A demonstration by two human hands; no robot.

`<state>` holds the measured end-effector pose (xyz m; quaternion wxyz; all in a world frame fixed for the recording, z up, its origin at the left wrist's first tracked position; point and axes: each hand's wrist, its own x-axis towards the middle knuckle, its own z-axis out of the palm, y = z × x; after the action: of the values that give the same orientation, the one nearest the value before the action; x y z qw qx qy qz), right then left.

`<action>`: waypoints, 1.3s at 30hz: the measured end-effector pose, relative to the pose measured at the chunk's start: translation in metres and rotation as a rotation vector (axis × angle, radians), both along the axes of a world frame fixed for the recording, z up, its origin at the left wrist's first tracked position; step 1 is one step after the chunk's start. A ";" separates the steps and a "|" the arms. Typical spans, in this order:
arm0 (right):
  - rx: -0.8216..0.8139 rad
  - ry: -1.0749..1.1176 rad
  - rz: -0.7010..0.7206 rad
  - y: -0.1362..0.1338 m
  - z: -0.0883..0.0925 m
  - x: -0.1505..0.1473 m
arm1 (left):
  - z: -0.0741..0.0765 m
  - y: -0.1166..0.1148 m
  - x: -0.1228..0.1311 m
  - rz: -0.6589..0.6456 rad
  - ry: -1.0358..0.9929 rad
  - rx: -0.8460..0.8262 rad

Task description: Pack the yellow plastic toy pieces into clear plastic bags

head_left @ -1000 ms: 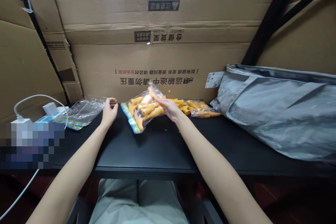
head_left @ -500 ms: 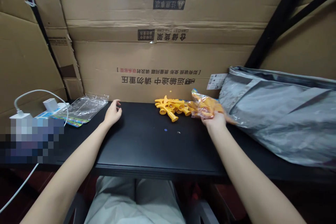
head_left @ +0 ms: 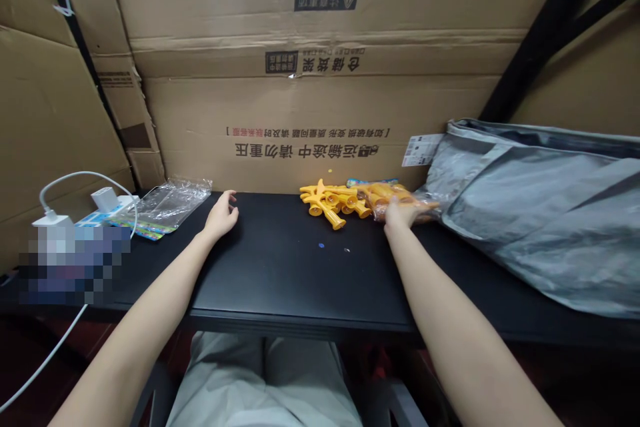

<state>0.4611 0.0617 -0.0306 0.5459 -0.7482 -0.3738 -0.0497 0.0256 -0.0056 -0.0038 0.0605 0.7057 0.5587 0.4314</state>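
My left hand (head_left: 221,215) rests on the left part of the black table, fingers loosely curled and apart, with nothing in them. Nearest to it is a clear plastic bag (head_left: 179,203) with a colourful header strip. On the right, my right hand (head_left: 400,217) grips a clear plastic bag of yellow-orange plastic pieces (head_left: 383,192), low over the table; its fingertips are partly hidden. Left of this bag lies a heap of loose yellow plastic pieces (head_left: 327,201) with round, cup-like ends.
A large grey bag (head_left: 540,213) fills the right side. Cardboard (head_left: 295,100) stands along the back. At the left are a white charger (head_left: 54,233) with a cable and a blurred-out item. A small blue bit (head_left: 321,245) lies on the black table (head_left: 295,287).
The filled bag in my right hand has come down flatter against the table, its header now at the back. My left hand holds about the same pose. The view has shifted slightly.
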 end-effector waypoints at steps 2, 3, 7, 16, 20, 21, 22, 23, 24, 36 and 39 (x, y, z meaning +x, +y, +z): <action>-0.027 0.038 -0.086 -0.010 0.001 -0.005 | 0.000 -0.001 0.001 -0.003 0.007 -0.006; -0.041 0.006 -0.096 -0.015 0.003 -0.008 | 0.001 -0.001 0.001 -0.004 0.007 -0.008; -0.161 -0.134 -0.061 -0.030 0.013 -0.020 | 0.000 -0.001 0.002 -0.006 0.016 -0.020; -0.268 -0.097 0.003 -0.038 0.022 -0.022 | -0.009 0.004 -0.006 0.263 0.294 -0.239; -0.250 -0.162 -0.016 -0.039 0.022 -0.024 | -0.011 0.007 -0.021 0.569 0.271 -0.332; -0.235 -0.188 -0.015 -0.039 0.022 -0.025 | -0.011 0.008 -0.026 0.615 0.244 -0.342; -0.219 -0.214 -0.012 -0.039 0.022 -0.026 | -0.012 0.009 -0.030 0.648 0.215 -0.357; -0.204 -0.238 -0.008 -0.039 0.022 -0.026 | -0.013 0.011 -0.033 0.664 0.196 -0.368; -0.193 -0.257 -0.004 -0.039 0.022 -0.027 | -0.014 0.012 -0.036 0.670 0.191 -0.383; -0.169 -0.360 0.039 -0.036 0.021 -0.027 | -0.005 0.003 -0.027 0.569 0.441 -0.409; -0.144 -0.388 0.062 -0.036 0.024 -0.030 | 0.001 0.000 -0.033 0.608 0.394 -0.396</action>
<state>0.4311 0.0252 -0.0062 0.4100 -0.7498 -0.4975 -0.1492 -0.0079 -0.0059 -0.0023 -0.0434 0.5525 0.8148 0.1703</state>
